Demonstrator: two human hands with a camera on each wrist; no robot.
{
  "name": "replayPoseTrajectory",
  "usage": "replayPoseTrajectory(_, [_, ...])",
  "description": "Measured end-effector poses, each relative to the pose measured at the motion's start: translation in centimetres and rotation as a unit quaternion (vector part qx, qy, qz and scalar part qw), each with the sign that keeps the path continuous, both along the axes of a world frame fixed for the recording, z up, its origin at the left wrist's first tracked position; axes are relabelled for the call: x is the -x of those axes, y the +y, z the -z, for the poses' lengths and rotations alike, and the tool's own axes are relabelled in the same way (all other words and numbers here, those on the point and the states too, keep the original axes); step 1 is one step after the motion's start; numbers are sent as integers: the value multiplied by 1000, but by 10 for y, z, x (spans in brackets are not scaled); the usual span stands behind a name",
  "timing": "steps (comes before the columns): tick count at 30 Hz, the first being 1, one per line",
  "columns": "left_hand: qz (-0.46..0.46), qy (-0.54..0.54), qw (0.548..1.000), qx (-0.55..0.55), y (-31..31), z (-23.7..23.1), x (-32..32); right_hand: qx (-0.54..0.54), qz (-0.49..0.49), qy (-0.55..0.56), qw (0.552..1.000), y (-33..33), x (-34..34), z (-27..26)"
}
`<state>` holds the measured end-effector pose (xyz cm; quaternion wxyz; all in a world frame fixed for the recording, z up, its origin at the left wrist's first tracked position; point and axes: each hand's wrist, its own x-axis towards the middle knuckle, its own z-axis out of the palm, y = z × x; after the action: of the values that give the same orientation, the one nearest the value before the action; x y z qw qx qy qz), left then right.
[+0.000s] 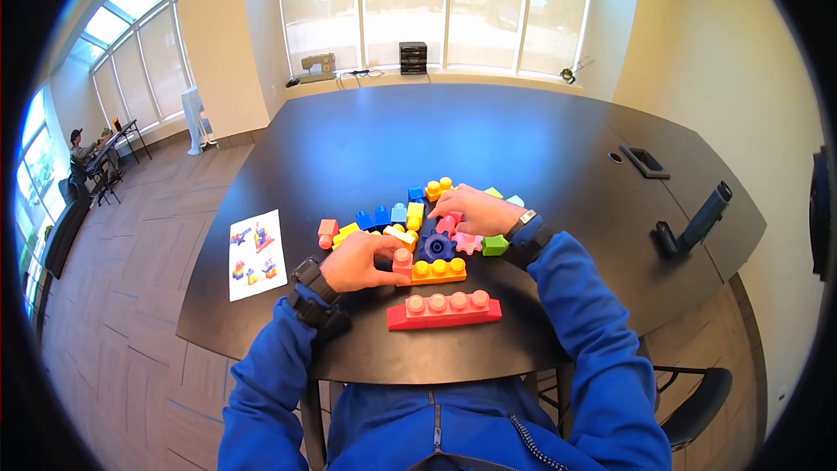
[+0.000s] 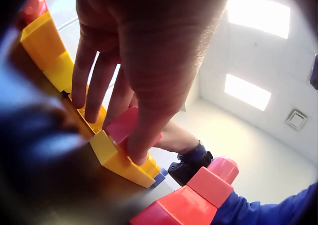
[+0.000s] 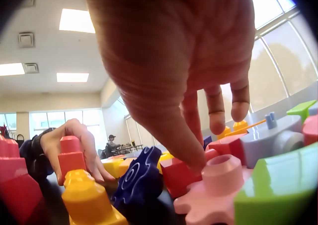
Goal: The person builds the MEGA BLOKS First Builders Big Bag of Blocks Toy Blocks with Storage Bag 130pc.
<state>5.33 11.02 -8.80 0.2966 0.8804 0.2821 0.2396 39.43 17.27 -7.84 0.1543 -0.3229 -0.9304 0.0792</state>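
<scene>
My left hand (image 1: 359,263) pinches a red block (image 1: 402,263) between thumb and fingers at the left end of a long yellow brick (image 1: 438,271). In the left wrist view the thumb lies against this red block (image 2: 124,125), right over the yellow brick (image 2: 124,160). My right hand (image 1: 478,211) reaches into the pile, thumb and fingers around another red block (image 1: 447,224). The right wrist view has the thumb tip on that block (image 3: 181,178), beside a pink gear (image 3: 213,195); its far fingers hang free. A dark blue gear (image 1: 437,246) stands between the hands.
Nearest the front edge lies a long red brick (image 1: 445,310) with a row of studs on top. Several blue and yellow blocks (image 1: 381,216) spread behind the left hand. A printed picture sheet (image 1: 258,255) is at left, and a black stand (image 1: 697,222) at right.
</scene>
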Motion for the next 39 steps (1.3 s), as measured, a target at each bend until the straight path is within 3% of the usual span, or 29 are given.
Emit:
replayPoseTrajectory(1, [0, 7, 1000, 6, 1, 0, -1, -9, -17, -16, 1000, -2, 4, 2])
replayPoseTrajectory(2, [0, 14, 1000, 12, 1, 0, -2, 6, 30, -55, 998, -7, 6, 0])
replayPoseTrajectory(6, [-17, 26, 999, -13, -3, -3, -6, -38, 7, -15, 999, 0, 6, 3])
replayPoseTrajectory(8, [-18, 60, 995, -74, -3, -6, -6, 29, 71, 56, 995, -15, 9, -18])
replayPoseTrajectory(11, [-18, 73, 992, -102, -4, -6, -7, 50, 48, 124, 990, -26, 11, -35])
replayPoseTrajectory(15, [-7, 65, 991, -119, -3, -3, -9, 113, 13, 119, 986, -43, 17, -41])
replayPoseTrajectory(17, [32, 28, 992, -120, 0, 2, -11, 198, 34, 75, 977, -70, 27, -60])
replayPoseTrajectory(18, [31, 28, 992, -120, 2, 4, -10, 138, -13, 89, 986, -62, 26, -46])
replayPoseTrajectory(22, [42, 16, 991, -127, 3, 5, -11, 106, -31, 106, 988, -74, 37, -51])
replayPoseTrajectory(25, [41, 9, 993, -114, 1, 5, -10, 85, -46, 65, 993, -71, 47, -43])
replayPoseTrajectory(27, [35, 8, 994, -100, 1, 5, -9, 9, -53, 17, 998, -63, 52, -31])
replayPoseTrajectory(30, [28, 0, 994, -102, 0, 4, -9, 67, -7, 1, 998, -69, 60, -36])
replayPoseTrajectory(37, [14, 27, 994, -101, 1, 4, -10, 70, -16, 20, 997, -60, 54, -26])
replayPoseTrajectory(39, [13, 19, 995, -102, 3, 7, -10, 111, -51, 80, 989, -54, 53, -17])
